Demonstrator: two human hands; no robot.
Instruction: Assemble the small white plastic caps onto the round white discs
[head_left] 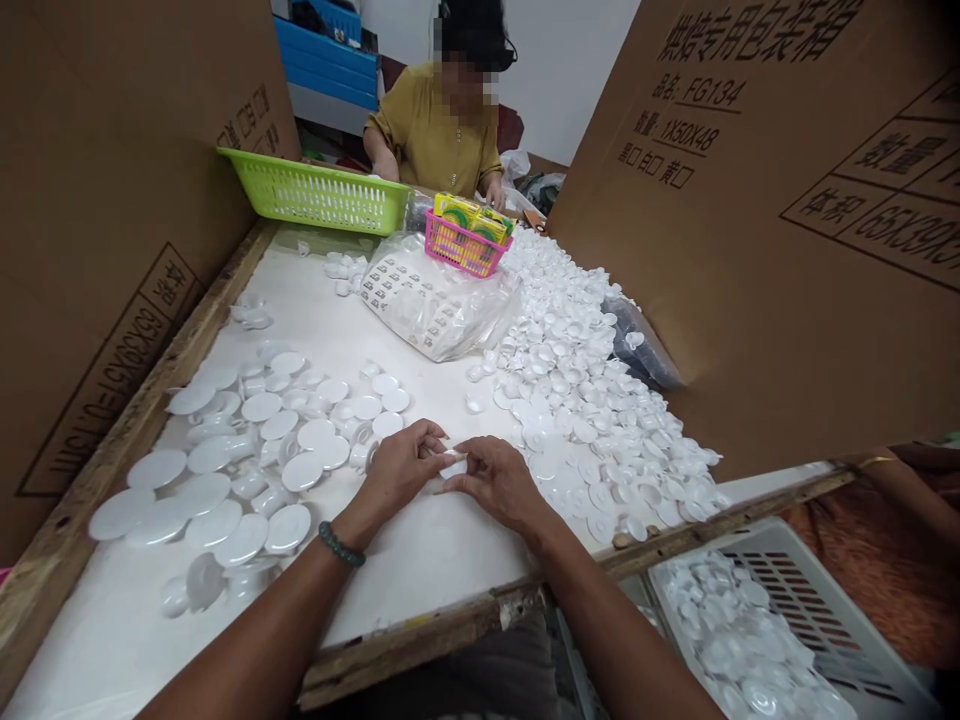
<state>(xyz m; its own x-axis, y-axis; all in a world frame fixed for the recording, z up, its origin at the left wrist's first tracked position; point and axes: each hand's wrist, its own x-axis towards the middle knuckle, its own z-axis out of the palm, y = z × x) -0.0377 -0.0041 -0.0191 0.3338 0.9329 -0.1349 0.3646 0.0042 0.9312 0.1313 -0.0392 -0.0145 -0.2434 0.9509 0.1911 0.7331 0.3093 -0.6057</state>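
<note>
Over the middle of the white tabletop (420,560), my left hand (409,455) and my right hand (499,480) meet at a small white plastic piece (453,466). Thumbs and fingertips of both hands pinch it from either side, and they cover much of its shape. A green beaded bracelet (341,545) circles my left wrist. Left of my left hand lie larger white plastic pieces with round flat discs (304,470), loosely scattered. To the right of my right hand spreads a thick heap of smaller white plastic pieces (570,370).
Beyond my hands lie a clear plastic bag with printed sheets (420,300), a pink basket of yellow packets (465,245) and a green basket (322,195). Cardboard walls (750,250) flank the table. A co-worker (442,130) sits opposite. A grey crate (795,580) holds white pieces at lower right.
</note>
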